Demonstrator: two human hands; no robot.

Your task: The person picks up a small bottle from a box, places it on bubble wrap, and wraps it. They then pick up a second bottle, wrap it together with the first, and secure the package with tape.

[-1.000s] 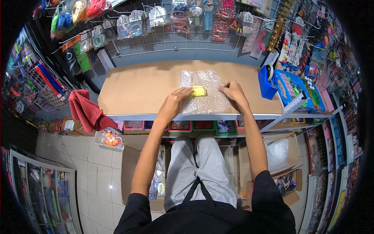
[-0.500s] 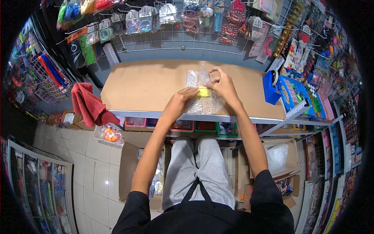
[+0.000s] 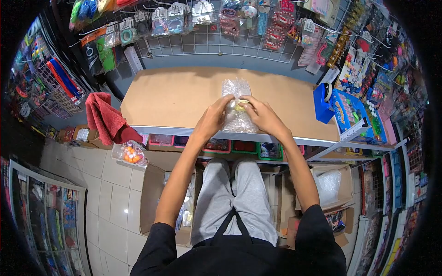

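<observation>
A sheet of clear bubble wrap (image 3: 237,87) lies on the wooden table, folded over a small yellow item (image 3: 240,106) whose kind I cannot make out. At the wrap's left edge, my left hand (image 3: 214,116) grips it with bent fingers. From the other side my right hand (image 3: 265,117) has its thumb and fingers closed on the wrap, right over the yellow item. The lower part of the wrap reaches the table's front edge.
On the table's right end stand a blue tape dispenser (image 3: 324,103) and a blue toy box (image 3: 350,112). A red cloth (image 3: 105,118) hangs at the left corner. Packaged goods hang on the wire grid behind. Cardboard boxes (image 3: 153,200) stand on the floor beside my legs.
The right part of the bubble wrap has been folded over the yellow item, so the bundle is narrower. My right hand has come down onto it; my left hand has stayed beside it.
</observation>
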